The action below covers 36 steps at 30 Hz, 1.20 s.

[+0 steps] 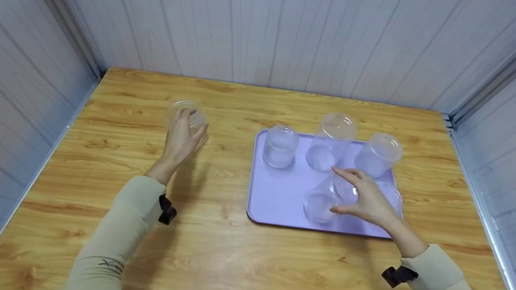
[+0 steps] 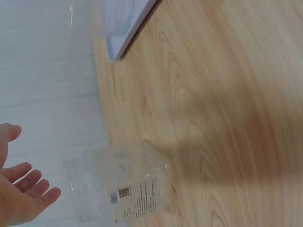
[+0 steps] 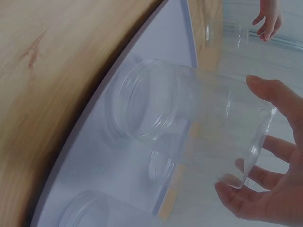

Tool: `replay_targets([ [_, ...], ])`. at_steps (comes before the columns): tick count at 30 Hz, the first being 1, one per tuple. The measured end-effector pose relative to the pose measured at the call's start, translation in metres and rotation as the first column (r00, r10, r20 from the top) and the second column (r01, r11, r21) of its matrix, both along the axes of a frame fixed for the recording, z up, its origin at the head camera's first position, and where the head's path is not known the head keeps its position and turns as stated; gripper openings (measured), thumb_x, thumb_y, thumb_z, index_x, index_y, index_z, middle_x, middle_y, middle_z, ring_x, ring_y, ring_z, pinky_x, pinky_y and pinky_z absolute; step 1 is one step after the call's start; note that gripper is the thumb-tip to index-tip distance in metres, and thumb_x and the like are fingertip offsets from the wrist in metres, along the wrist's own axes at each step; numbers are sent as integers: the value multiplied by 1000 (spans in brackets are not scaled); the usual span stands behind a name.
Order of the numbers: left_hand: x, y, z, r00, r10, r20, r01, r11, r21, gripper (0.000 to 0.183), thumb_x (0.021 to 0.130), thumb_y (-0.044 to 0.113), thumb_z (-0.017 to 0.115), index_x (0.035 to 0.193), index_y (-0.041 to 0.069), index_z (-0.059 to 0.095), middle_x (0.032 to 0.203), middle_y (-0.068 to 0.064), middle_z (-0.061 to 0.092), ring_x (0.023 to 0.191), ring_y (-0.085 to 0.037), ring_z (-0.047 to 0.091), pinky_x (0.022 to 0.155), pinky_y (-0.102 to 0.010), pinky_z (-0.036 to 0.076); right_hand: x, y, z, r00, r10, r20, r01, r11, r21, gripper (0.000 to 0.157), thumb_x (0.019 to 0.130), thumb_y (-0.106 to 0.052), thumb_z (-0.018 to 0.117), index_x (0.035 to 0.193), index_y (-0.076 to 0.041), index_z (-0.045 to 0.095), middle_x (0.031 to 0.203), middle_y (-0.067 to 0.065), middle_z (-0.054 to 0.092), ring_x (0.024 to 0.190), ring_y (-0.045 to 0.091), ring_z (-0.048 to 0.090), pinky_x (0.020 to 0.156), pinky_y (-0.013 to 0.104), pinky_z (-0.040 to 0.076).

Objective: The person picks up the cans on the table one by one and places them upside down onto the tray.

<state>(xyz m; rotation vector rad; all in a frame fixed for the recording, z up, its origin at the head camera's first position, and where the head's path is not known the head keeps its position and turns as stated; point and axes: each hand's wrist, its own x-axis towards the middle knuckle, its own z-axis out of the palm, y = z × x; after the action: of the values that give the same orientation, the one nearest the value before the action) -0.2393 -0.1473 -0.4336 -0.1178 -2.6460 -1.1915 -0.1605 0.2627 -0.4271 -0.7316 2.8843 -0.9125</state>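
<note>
A clear plastic jar [image 2: 132, 184] with a printed label stands at the left of the table. Just over it is my left hand [image 1: 182, 138], fingers loosely spread; a gap separates the hand from the jar in the left wrist view. On the purple tray [image 1: 275, 201], a clear jar [image 3: 184, 104] stands with its threaded mouth end down. Around the raised end of this jar, my right hand [image 1: 367, 200] is spread wide, thumb [image 3: 270, 92] on one side and fingers [image 3: 255, 187] on the other, right at its edge.
Several other clear jars share the tray: one at the back left [image 1: 280, 148], one at the back middle [image 1: 335, 135], one at the back right [image 1: 379, 155]. Another [image 1: 394, 196] is partly hidden behind my right hand. Panelled walls [image 1: 272, 28] enclose the wooden table [image 1: 209, 257].
</note>
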Motion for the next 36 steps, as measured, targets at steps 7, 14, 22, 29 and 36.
replay_targets([
  [7,-10,-8,-4,997,71,-17,-71,996,-52,50,84,20,60,120,-10,43,125,-22,37,120,-33,30,99,-39,29,-6,-1,3,1000,-7,12,6,998,56,84,59,-27,82,131,-8,44,118,19,46,109,34,41,89,49,35],
  [14,-19,-11,-8,993,121,-5,-120,988,-93,54,83,22,61,122,-9,41,125,-23,35,119,-34,30,96,-40,31,-12,-3,1,1000,10,1,-10,997,74,83,58,-23,82,130,-7,44,116,19,47,107,36,41,88,50,35],
  [22,-28,-15,-10,990,140,24,-135,978,-157,62,83,29,61,126,-8,37,129,-23,31,121,-34,27,97,-41,29,-16,-6,1,1000,15,9,-15,996,82,85,57,-24,82,130,-6,44,115,20,47,107,36,41,89,49,34],
  [29,-33,-19,-9,985,158,64,-141,965,-221,69,81,33,63,128,-8,34,133,-24,26,123,-36,23,96,-46,29,-18,-9,1,1000,12,17,-14,995,99,86,57,-27,82,131,-7,44,118,21,46,109,38,39,90,50,33],
  [36,-38,-21,-10,979,165,122,-132,961,-242,76,80,36,63,133,-6,27,137,-25,21,126,-37,18,97,-50,27,-19,-13,-2,1000,16,21,-18,994,108,85,58,-27,82,131,-7,42,120,20,44,112,38,37,91,51,32],
])
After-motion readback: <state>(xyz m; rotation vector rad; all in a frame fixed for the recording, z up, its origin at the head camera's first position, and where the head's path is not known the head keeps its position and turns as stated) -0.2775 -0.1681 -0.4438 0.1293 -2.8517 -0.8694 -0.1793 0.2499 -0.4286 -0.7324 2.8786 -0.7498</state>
